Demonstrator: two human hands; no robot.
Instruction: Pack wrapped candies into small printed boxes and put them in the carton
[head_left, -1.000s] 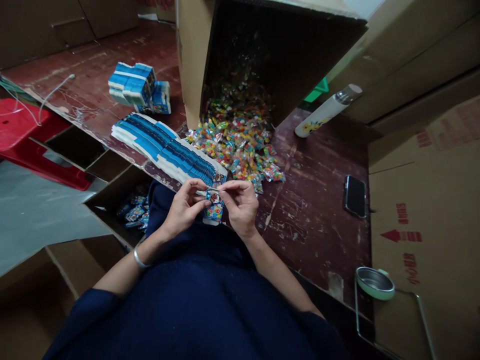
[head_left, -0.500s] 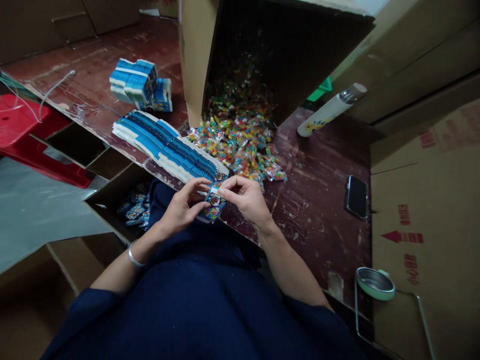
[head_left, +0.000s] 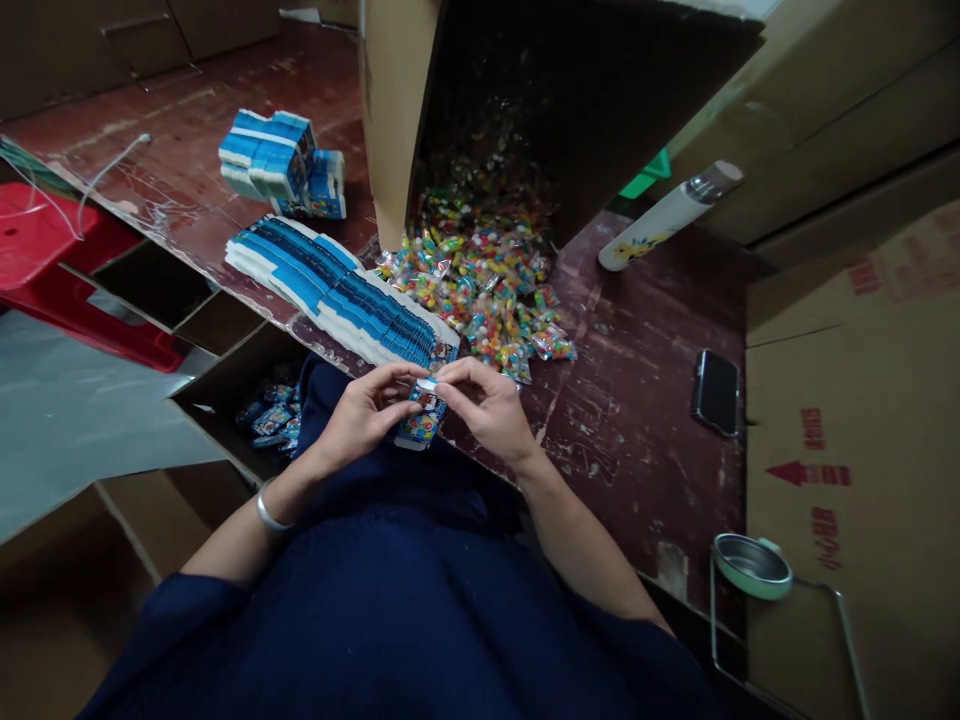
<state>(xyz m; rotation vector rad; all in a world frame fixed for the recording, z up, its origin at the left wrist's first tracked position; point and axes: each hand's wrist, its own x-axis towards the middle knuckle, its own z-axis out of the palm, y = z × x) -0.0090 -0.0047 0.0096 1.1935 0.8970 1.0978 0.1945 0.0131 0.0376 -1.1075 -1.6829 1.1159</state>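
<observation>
Both hands hold one small blue printed box at the near edge of the dark red table. My left hand grips its left side. My right hand pinches the white flap at the box's top. Just beyond my hands lies a fanned row of flat blue-and-white box blanks. A heap of small colourful candy packets spills from a tipped cardboard carton onto the table.
Folded blue boxes are stacked at the back left. An open carton below the table's left edge holds finished boxes. A white bottle, a black phone, a green-rimmed metal cup and a big cardboard carton lie right. A red stool stands far left.
My right hand first shifted right along the box top, then came back to the flap. The box tilted slightly and now hangs a little lower between my hands.
</observation>
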